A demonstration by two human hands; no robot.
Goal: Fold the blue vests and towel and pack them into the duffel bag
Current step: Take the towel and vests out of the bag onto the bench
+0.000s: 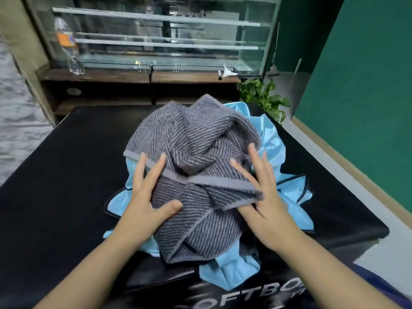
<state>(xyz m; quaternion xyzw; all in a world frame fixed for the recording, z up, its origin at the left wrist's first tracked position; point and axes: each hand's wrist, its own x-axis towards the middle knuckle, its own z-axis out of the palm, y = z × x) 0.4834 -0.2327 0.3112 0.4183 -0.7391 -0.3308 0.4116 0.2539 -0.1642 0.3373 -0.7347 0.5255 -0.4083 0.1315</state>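
Two hands: left hand (149,195) and right hand (263,197), fingers spread flat, gripping nothing.
Towel (194,175): bunched between them, steadied for folding.
Vests (270,152): beneath.

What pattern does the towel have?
The towel is grey with fine diagonal darker stripes and a plain grey border; head view.

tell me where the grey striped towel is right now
In the head view the grey striped towel lies bunched at centre on the light blue vests, between both hands.

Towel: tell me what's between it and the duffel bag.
Nothing visible blocks it. Both hands rest on the towel, which lies on the vests; the bag sits just nearer.
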